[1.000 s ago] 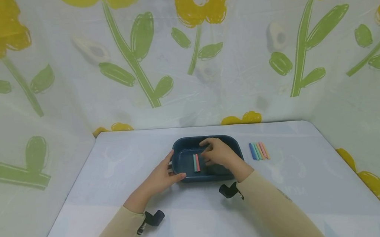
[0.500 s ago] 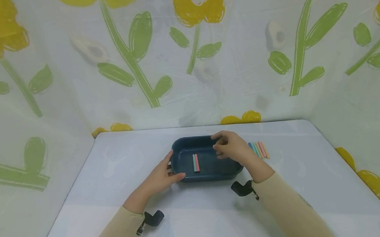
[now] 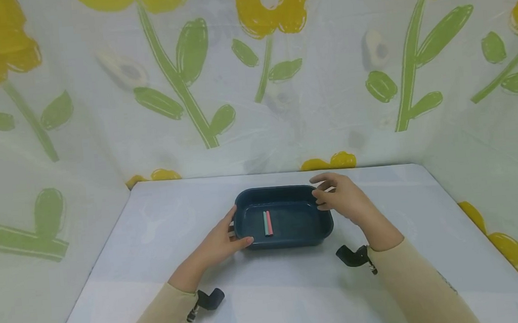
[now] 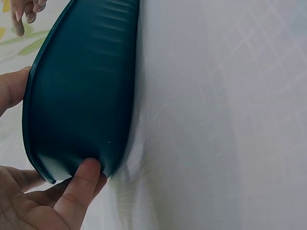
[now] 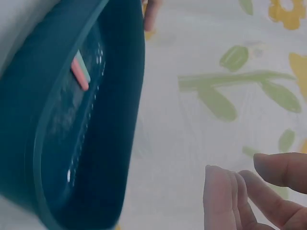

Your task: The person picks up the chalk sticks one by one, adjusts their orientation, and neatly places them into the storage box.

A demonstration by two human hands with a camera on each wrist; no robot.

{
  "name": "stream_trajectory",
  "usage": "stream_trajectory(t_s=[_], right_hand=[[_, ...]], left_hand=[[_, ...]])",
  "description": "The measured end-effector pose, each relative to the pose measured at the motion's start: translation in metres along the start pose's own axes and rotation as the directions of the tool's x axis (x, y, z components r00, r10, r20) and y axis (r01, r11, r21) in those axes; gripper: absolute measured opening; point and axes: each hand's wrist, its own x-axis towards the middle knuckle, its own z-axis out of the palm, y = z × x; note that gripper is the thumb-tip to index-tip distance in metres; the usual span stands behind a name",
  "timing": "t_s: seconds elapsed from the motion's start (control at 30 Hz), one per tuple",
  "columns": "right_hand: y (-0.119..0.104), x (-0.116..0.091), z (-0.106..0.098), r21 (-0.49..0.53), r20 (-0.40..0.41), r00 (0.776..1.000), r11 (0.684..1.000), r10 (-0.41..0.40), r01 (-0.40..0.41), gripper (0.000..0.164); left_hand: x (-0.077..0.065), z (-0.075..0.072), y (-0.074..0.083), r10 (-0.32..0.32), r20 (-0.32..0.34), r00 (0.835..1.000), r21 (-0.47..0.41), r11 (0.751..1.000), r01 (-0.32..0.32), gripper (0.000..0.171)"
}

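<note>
My left hand [image 3: 220, 243] grips the left end of a dark blue rectangular dish [image 3: 298, 222] with rounded corners. In the left wrist view its fingers bend around the dish's end [image 4: 81, 96] and touch the rim. Inside the dish, left of its middle, a light green chalk stick [image 3: 266, 224] and a pink chalk stick [image 3: 270, 223] lie side by side. My right hand [image 3: 344, 200] hovers over the dish's right rim, fingers loosely bent. The right wrist view shows nothing between the fingertips of that hand [image 5: 259, 191].
The dish stands on a white table [image 3: 155, 230] towards its back edge. Behind rises a white cloth backdrop [image 3: 328, 115] with printed yellow flowers. Black wrist cameras [image 3: 353, 256] stick out below both wrists. The right hand and wrist cover the spot right of the dish.
My right hand has moved right, from over the dish's middle to its right rim. It now hides the several coloured chalk sticks seen earlier on the table. My left hand and the dish stay put.
</note>
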Motion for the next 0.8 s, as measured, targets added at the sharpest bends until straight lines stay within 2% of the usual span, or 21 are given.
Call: stream_trajectory(t_s=[0.37,0.8], right_hand=[[0.030,-0.013,-0.045,-0.091,-0.074,0.997,0.995,0.030,-0.037,0.045],[0.077,-0.009,-0.071,-0.091,-0.111,0.993,0.995,0.031,-0.041,0.049]], left_hand=[[-0.001,0.000,0.002,-0.003,-0.011,1.000,0.009,1.000,0.003,0.104],[0.000,0.000,0.000,-0.001,0.001,1.000,-0.011,1.000,0.001,0.105]])
